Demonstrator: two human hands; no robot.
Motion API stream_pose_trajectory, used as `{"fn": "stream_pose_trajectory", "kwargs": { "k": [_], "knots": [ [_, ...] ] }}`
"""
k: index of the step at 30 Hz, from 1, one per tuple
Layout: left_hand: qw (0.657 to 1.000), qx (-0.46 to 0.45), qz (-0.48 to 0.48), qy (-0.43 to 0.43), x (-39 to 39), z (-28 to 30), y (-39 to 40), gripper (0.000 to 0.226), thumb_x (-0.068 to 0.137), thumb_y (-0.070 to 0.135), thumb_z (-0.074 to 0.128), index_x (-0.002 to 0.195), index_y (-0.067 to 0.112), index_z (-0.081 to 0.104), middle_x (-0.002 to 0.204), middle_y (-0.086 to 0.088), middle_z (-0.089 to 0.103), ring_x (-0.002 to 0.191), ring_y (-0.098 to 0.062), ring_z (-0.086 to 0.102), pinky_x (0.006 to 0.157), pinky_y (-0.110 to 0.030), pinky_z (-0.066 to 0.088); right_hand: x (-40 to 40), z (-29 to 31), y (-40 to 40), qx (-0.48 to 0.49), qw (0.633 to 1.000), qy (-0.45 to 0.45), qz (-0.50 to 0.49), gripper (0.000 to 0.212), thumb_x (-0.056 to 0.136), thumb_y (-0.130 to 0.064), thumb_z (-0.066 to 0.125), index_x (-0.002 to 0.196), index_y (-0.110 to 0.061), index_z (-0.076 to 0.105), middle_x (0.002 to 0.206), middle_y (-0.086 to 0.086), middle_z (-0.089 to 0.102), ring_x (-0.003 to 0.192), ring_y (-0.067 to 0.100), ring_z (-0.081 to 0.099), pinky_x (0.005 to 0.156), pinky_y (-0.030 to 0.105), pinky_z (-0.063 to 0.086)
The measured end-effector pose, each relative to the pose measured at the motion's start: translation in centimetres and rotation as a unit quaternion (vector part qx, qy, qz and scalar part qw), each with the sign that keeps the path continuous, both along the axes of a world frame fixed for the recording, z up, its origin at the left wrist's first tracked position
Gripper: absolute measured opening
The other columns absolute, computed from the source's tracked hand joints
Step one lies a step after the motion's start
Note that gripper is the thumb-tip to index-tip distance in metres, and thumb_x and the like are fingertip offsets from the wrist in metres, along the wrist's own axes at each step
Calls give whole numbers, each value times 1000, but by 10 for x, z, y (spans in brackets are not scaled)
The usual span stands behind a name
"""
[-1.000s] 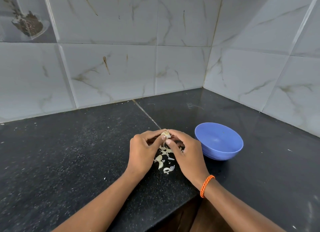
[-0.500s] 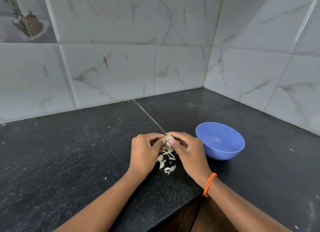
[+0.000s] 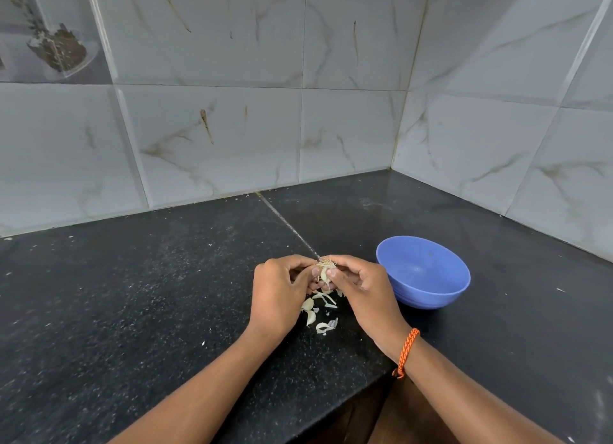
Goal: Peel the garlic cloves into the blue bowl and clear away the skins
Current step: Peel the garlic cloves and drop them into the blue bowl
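**Peeling under way, bowl yet to fill**

Both grips are closed on a small, pale, rooty piece of garlic (image 3: 323,271), pinched between the left hand (image 3: 280,291) and right hand (image 3: 360,286) just above the black speckled stone counter (image 3: 132,294). Loose papery white skins (image 3: 320,314) lie beneath. The round blue plastic bowl (image 3: 457,289), just right, appears empty; peeling and clearing seemingly mostly remain.

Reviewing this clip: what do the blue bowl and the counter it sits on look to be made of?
The blue bowl looks like moulded plastic: uniform matte blue with a soft sheen inside and faint ridges on its outer wall. The counter looks like polished black granite or similar stone: dark and speckled, with a grout seam between slabs and dull reflections of the wall tiles. Neither can be confirmed by look alone.
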State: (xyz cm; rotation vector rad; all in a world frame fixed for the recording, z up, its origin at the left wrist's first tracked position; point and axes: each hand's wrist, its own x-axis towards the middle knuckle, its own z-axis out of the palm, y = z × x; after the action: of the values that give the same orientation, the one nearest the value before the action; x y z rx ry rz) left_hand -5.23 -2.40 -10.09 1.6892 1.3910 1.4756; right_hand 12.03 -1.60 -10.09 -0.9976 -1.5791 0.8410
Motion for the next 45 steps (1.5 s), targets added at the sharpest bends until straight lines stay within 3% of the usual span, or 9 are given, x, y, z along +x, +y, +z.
{"fn": "stream_pose_trajectory", "kwargs": {
  "k": [6, 13, 18, 21, 26, 31, 39, 42, 45],
  "knots": [
    [1000, 15, -6, 11, 0, 0, 0, 14, 100, 11, 77, 100, 21, 86, 81, 13, 81, 74, -6, 77, 76, -32, 66, 0, 0, 0, -24, 999, 26, 25, 23, 104, -3, 64, 123, -8, 75, 109, 4, 81, 101, 22, 79, 87, 36, 65],
    [996, 8, -67, -64, -1, 1, -1, 29, 88, 15, 90, 114, 28, 83, 95, 5, 80, 84, -16, 77, 81, -33, 65, -3, 9, -8, -39, 994, 98, 41, 18, 104, 0, 62, 122, -3, 60, 99, 14, 81, 97, 28, 80, 79, 33, 66],
    [996, 17, -82, -32, -3, 1, -2, 38, 83, 11, 94, 116, 27, 83, 101, 6, 81, 87, -16, 79, 82, -36, 67, -2, 6, -7, -51, 994, 83, 45, 10, 106, -1, 59, 116, -1, 57, 102, 15, 80, 96, 29, 80, 78, 40, 67],
    [995, 17, -96, -11, -4, 0, -1, 43, 84, 6, 92, 118, 31, 83, 104, 6, 79, 88, -18, 79, 81, -38, 67, -1, 8, -8, -59, 994, 77, 40, 8, 107, -3, 57, 115, -1, 59, 100, 14, 81, 92, 28, 81, 72, 35, 66],
    [998, 12, -69, -7, -5, 0, -1, 34, 87, 13, 91, 110, 36, 83, 99, 6, 78, 71, -21, 74, 71, -44, 66, -3, 10, -9, -46, 998, 39, 28, 10, 111, -11, 53, 120, -11, 57, 88, 15, 79, 72, 32, 79, 66, 41, 67],
    [999, 10, -34, -8, -4, 1, -1, 25, 87, 17, 91, 103, 32, 81, 97, 10, 76, 72, -17, 75, 72, -44, 65, -3, 8, -9, -30, 998, 43, 22, 16, 112, -13, 51, 114, -10, 67, 88, 14, 76, 77, 31, 78, 68, 47, 66],
    [999, 13, -27, -23, -6, 6, -3, 30, 84, 35, 94, 105, 31, 74, 92, 9, 77, 71, -15, 77, 71, -40, 66, -1, 5, -8, -15, 999, 26, 21, 19, 101, -8, 70, 119, -15, 74, 97, 3, 80, 88, 21, 78, 75, 33, 66],
    [999, 21, -45, -22, -6, 6, -4, 33, 87, 33, 92, 112, 35, 72, 92, 7, 75, 72, -15, 76, 70, -34, 64, 0, 5, -8, -21, 999, 37, 17, 19, 101, -7, 70, 118, -15, 75, 95, 3, 81, 87, 21, 78, 75, 30, 64],
    [998, 15, -51, -38, -6, 5, -4, 23, 87, 24, 92, 104, 31, 79, 94, 7, 78, 76, -15, 77, 70, -30, 62, 1, 4, -5, -19, 999, 45, 20, 18, 102, -8, 68, 118, -13, 75, 102, 4, 79, 93, 22, 78, 79, 31, 65]
  ]
}}
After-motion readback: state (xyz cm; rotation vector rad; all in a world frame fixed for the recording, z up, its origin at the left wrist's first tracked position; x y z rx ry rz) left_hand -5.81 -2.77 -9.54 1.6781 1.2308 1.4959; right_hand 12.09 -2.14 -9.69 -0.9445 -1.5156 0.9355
